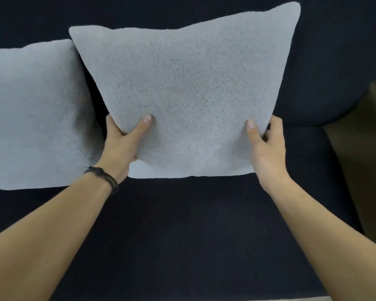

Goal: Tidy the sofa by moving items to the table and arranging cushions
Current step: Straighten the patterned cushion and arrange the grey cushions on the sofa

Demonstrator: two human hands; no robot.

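Observation:
A grey fuzzy cushion (187, 83) stands upright against the backrest of the dark navy sofa (182, 235). My left hand (122, 146) grips its lower left edge, thumb on the front and fingers hidden behind. On the lower right edge my right hand (267, 146) holds it the same way. A second grey cushion (35, 114) leans against the backrest just to the left, close beside the held one.
The sofa's right armrest (334, 83) curves down at the right. Beyond it a brownish floor (369, 148) shows. The dark seat stretches in front of the cushions.

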